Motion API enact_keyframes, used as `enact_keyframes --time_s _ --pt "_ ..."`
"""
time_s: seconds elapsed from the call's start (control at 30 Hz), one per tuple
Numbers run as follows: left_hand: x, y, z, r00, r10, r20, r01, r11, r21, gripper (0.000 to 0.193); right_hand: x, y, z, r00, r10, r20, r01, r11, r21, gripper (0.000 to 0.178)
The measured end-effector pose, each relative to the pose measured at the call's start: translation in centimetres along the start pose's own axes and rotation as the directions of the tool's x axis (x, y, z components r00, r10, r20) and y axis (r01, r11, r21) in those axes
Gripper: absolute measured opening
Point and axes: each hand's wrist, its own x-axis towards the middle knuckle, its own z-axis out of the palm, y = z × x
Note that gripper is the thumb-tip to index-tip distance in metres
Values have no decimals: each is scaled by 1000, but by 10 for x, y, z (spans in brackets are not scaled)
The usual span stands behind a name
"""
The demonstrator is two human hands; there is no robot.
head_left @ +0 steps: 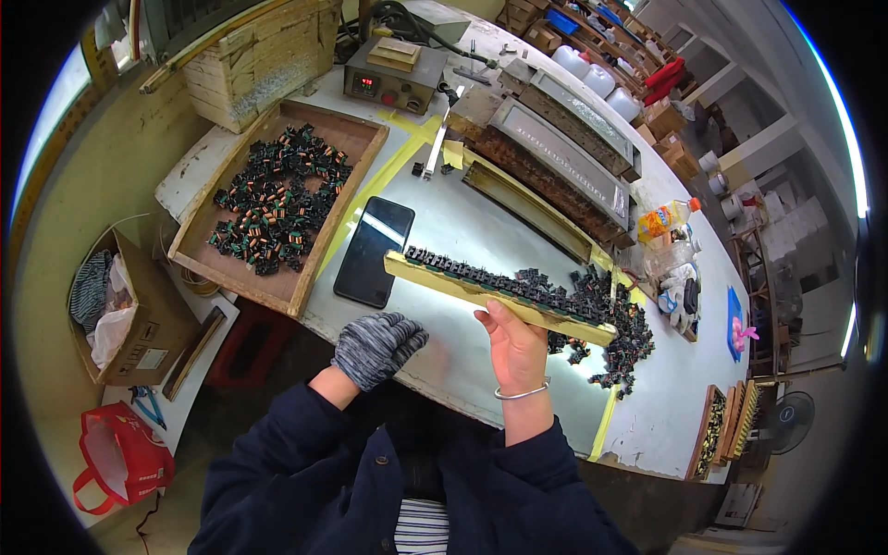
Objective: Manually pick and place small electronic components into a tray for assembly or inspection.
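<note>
My right hand (514,347), bare with a bracelet at the wrist, grips a long yellowish wooden bar (435,280) that carries a row of small black components along its top. The bar slants from upper left to lower right above the table. My left hand (375,345) wears a grey knit glove, rests at the table's near edge with fingers loosely curled and holds nothing. A heap of loose black components (606,319) lies on the table behind and to the right of the bar.
A black phone (373,252) lies just left of the bar. A wooden tray (365,174) of black and copper components sits at the left. Long racks (560,171), a small power unit (393,79) and a drink bottle (668,220) stand farther back. A cardboard box (148,324) and red bag (125,458) are on the floor.
</note>
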Motion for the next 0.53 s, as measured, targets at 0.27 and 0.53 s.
enact_keyframes --time_s 0.27,0.53 --pt "0 0 0 1000 11 -17 -11 1000 -7 19 0 0 -1 998 -55 -34 53 997 -57 32" --pt "1 0 -1 1000 7 5 -7 1000 -6 20 0 0 -2 998 -39 -48 36 997 -63 39"
